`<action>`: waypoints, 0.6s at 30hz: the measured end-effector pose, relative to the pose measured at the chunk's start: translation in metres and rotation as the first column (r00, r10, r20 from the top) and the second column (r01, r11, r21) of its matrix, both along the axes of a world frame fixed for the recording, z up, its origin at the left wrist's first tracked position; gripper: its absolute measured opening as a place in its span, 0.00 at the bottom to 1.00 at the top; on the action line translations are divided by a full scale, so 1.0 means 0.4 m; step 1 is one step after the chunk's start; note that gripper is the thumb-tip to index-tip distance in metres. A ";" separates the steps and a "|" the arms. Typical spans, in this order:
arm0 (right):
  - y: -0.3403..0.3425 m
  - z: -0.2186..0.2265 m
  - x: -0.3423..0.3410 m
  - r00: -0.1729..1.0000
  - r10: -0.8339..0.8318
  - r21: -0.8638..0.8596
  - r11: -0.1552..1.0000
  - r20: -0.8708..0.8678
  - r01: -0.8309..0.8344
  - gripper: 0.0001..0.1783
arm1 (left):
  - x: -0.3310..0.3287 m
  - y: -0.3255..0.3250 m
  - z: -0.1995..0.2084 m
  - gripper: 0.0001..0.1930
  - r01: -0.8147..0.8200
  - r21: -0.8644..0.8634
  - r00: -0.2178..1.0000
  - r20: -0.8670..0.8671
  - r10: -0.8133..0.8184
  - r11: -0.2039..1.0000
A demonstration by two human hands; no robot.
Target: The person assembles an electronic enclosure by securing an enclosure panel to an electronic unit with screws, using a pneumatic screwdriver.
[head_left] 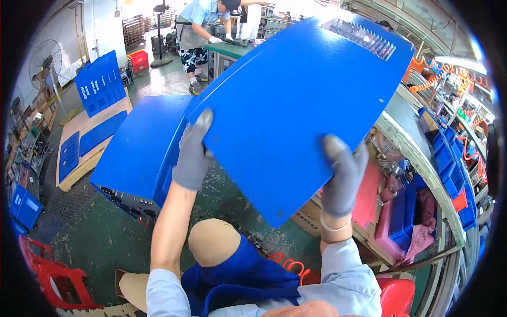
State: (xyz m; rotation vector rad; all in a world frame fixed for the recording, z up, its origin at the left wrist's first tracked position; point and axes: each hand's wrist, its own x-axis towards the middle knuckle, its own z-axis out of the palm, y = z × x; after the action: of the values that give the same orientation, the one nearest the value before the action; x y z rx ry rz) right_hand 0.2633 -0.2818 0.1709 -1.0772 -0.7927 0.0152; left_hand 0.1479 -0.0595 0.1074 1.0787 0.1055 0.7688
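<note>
A large blue sheet-metal panel (301, 100) is held up tilted in front of me. It has a row of louvre slots near its far right end and a bent flange along its left side. My left hand (191, 158), in a grey glove, grips its left edge with the thumb on top. My right hand (342, 179), gloved too, grips the near right edge, thumb on the upper face; its other fingers are partly hidden. Left of the panel stands a blue metal cabinet (140, 134) with parts visible along its open lower side.
More blue panels (101, 84) stand and lie on a wooden pallet (79, 174) at the left. A workbench (409, 121) with blue bins (446, 164) runs along the right. A red stool (60, 280) is at the lower left. Another person (200, 26) works at a green-topped table beyond.
</note>
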 end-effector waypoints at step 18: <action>-0.114 0.043 0.117 0.922 0.212 0.247 0.960 -0.324 -0.133 0.36 | 0.410 -0.184 0.179 0.28 -0.098 0.214 0.987 -0.101 0.122 0.972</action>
State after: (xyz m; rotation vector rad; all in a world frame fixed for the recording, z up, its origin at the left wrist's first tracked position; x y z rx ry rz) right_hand 0.3101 -0.3276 0.1882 -0.7611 -0.5504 0.2577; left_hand 0.3117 -0.1332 0.1792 1.3255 0.1858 0.8312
